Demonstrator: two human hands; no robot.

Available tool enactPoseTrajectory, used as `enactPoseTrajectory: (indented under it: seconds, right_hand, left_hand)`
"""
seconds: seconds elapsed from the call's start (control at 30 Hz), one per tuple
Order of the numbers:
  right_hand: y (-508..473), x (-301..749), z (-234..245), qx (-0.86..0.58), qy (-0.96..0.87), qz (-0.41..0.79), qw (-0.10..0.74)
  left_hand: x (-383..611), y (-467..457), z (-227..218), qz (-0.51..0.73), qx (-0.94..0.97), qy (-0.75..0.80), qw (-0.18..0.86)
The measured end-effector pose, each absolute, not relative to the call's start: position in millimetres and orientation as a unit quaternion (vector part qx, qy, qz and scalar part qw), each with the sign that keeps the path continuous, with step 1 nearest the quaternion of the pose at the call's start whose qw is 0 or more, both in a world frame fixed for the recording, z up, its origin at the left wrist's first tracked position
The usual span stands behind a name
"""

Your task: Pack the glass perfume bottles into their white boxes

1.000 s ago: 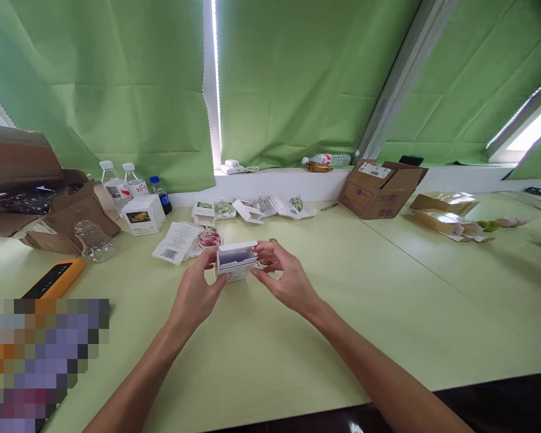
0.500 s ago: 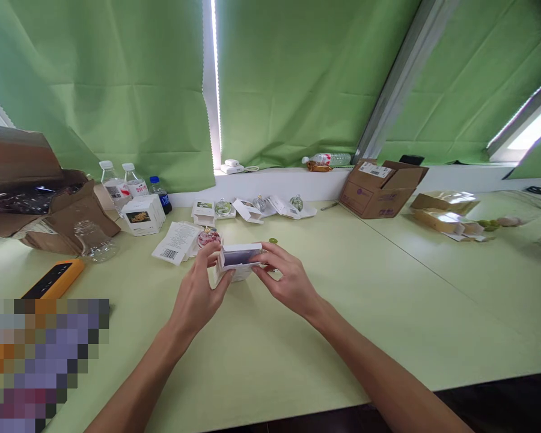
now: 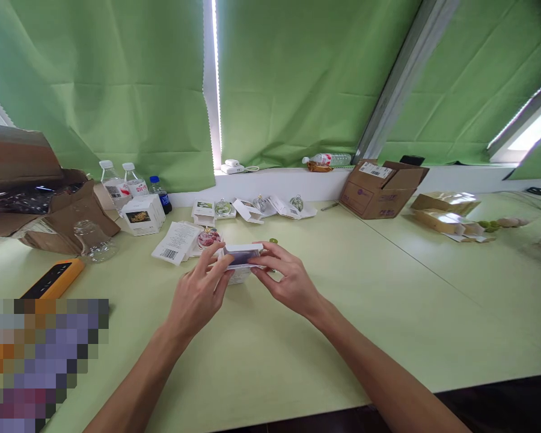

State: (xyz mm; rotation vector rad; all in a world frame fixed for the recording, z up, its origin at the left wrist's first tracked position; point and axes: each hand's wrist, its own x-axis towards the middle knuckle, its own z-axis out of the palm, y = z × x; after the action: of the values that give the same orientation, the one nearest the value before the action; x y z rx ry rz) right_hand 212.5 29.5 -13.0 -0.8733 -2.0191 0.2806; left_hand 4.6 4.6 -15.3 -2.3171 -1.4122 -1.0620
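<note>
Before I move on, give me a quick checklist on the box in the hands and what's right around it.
Both hands on the box: ok. The left hand and right hand hold the ends of the small white box.
Box contents: cannot tell. Only a dark grey-purple inside shows.
Box lifted off the table: cannot tell from this angle.
Pink glass ornament clear of the left hand: not ok. The hand looks right up against it.
Barcode leaflet away from the hands: ok. It lies beyond and left of the left hand.
</note>
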Motion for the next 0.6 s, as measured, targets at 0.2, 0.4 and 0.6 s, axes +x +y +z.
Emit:
enactPoseTrajectory:
  seconds: [0.2,0.4,0.6]
  right_hand:
    - [26.5,210.9,-9.6,-0.357,-0.807,0.107,0.457]
    - [25.3,208.0,-10.2,-0.364,-0.802,0.127,0.457]
    - [23.2,206.8,-9.9,-0.386,-0.784,0.166,0.457]
  left_hand:
    - [1.9,7.0,-12.8,-0.429,-0.766,-0.479,-0.016]
    - [1.3,8.1,-14.5,-0.442,-0.737,-0.507,-0.061]
    - [3.3,2.5,-7.5,-0.44,-0.706,-0.543,-0.115]
